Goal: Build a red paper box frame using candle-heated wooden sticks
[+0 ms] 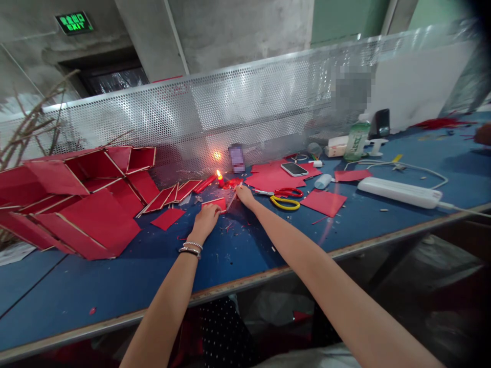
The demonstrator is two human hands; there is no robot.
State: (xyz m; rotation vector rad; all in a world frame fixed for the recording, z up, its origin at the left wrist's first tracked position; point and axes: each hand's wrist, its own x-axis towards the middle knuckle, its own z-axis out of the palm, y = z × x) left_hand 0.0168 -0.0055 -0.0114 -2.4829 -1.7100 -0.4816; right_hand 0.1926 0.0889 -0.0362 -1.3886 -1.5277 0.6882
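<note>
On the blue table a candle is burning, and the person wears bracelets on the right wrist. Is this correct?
Not quite: the head view shows the bracelets on the wrist of the left hand. The candle on the blue table is indeed burning.

Grey wall [245, 33], green exit sign [74, 23]

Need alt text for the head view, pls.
A person's left hand touches a small red piece and their right hand holds a thin pale strip at a blue table, near a lit red candle. A red panelled structure sits at left; a phone lies on red sheets at right.
</note>
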